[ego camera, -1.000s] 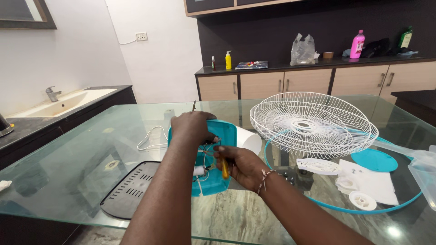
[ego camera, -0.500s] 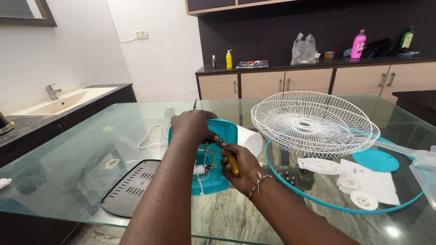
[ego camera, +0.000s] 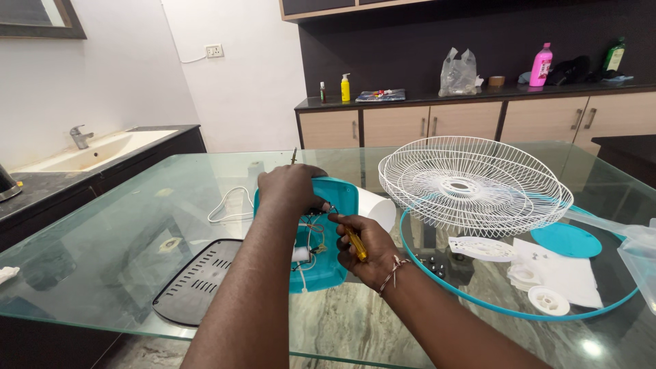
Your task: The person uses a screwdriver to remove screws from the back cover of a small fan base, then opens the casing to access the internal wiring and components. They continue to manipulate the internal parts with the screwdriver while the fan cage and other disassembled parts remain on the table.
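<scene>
Steadying the teal fan housing (ego camera: 321,239) from above, the left hand (ego camera: 292,188) has its grip closed over the far edge, while the right hand (ego camera: 365,249) is closed round a yellow-handled screwdriver (ego camera: 354,240) whose tip points into the open shell among thin wires (ego camera: 311,236). The housing lies on the glass counter (ego camera: 102,260), just beside a dark vented cover (ego camera: 198,280) and near the white wire fan guard (ego camera: 471,184). It looks like light, stiff moulded plastic (probably slippery on glass), so holding it by the rim seems wisest; the wires inside look delicate and best left untugged.
</scene>
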